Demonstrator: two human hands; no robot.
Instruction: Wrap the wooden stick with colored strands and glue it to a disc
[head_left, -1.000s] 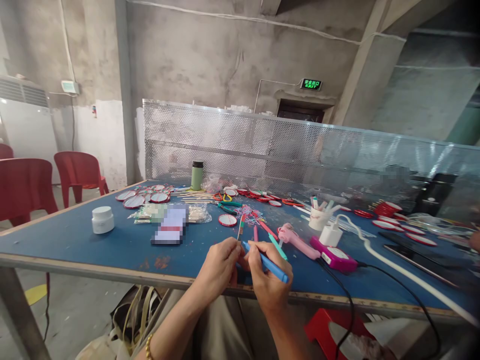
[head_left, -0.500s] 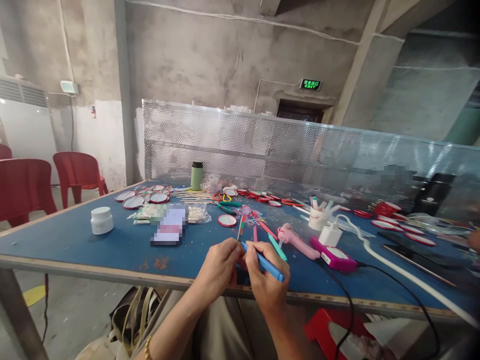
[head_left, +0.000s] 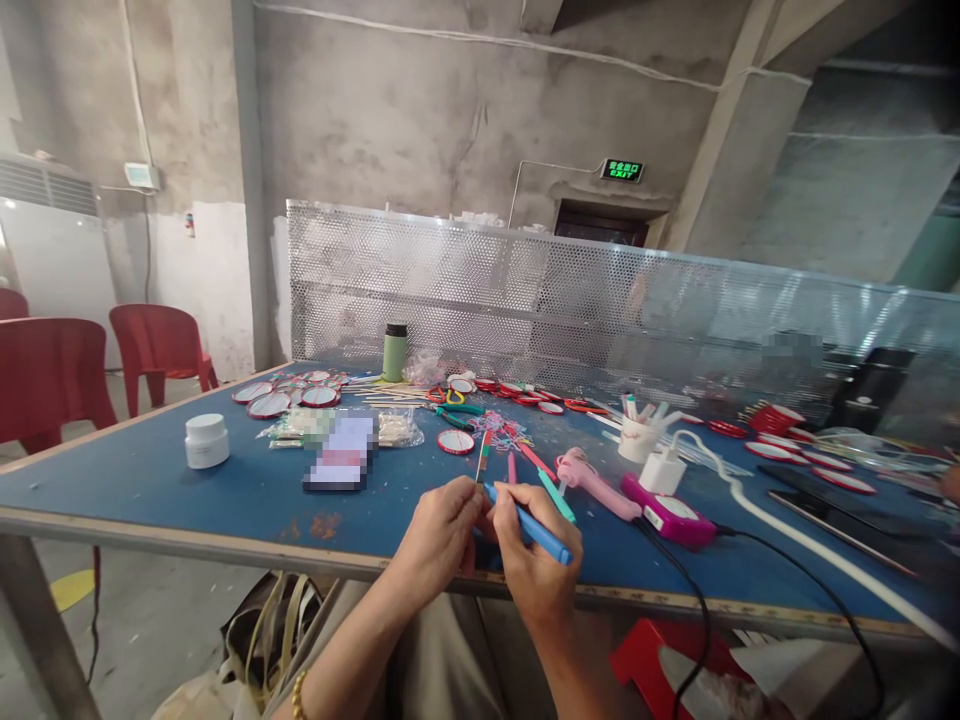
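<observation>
My left hand [head_left: 442, 525] is closed on a thin flat stick [head_left: 484, 455] with red and green bands, which points away from me over the table edge. In my right hand [head_left: 538, 550] a blue marker pen [head_left: 536, 525] is gripped like a writing tool, its tip end close to the left fingers and the stick. The exact contact between pen and stick is hidden by the fingers. Just beyond the hands lie a pink pen [head_left: 512, 468] and a turquoise pen [head_left: 556, 496]. A round red-rimmed disc [head_left: 456, 441] rests farther forward.
To the right are a pink glue gun [head_left: 600, 485], a magenta box [head_left: 667, 510] with a black cable, a white charger [head_left: 661, 468] and a cup of pens [head_left: 636, 437]. A phone [head_left: 341, 452] and white jar [head_left: 206, 441] stand left. Pliers [head_left: 457, 415] lie ahead.
</observation>
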